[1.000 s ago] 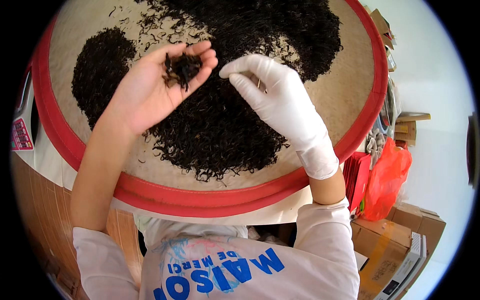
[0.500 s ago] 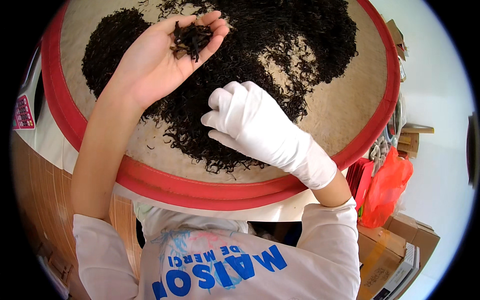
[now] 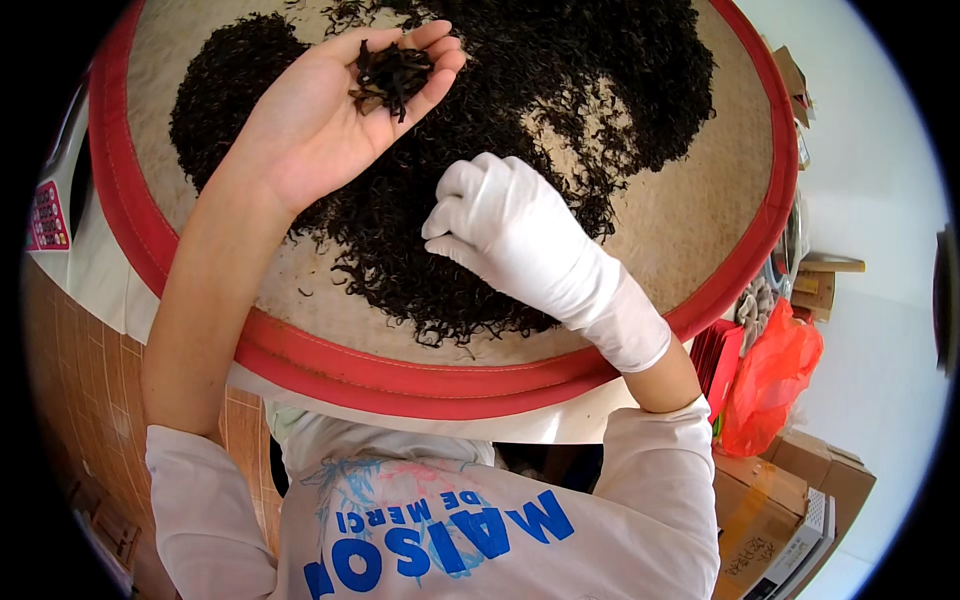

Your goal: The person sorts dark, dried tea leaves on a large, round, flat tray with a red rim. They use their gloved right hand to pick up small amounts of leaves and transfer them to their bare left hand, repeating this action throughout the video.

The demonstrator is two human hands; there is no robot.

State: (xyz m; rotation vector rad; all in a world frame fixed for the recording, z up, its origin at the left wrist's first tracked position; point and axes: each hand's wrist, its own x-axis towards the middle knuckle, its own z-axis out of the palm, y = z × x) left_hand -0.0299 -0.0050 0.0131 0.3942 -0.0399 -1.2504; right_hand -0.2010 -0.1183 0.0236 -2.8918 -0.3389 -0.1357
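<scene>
We are partway through sorting: our bare left hand [image 3: 320,120] is held palm up over the tray [image 3: 150,250], its fingers [image 3: 440,60] loosely cupped around a small clump of picked leaves [image 3: 390,75]. Our gloved right hand [image 3: 510,230] hangs low over the main heap [image 3: 480,120], palm down, fingers [image 3: 450,185] curled and pressed together; we cannot tell whether they pinch anything. The next move, we judge, calls for a fine pinch of single pieces and a steady cupped palm so the clump does not spill. We count one tray, two dark leaf heaps, with a smaller heap [image 3: 230,100] at left, one glove and one red bag [image 3: 770,375].
</scene>
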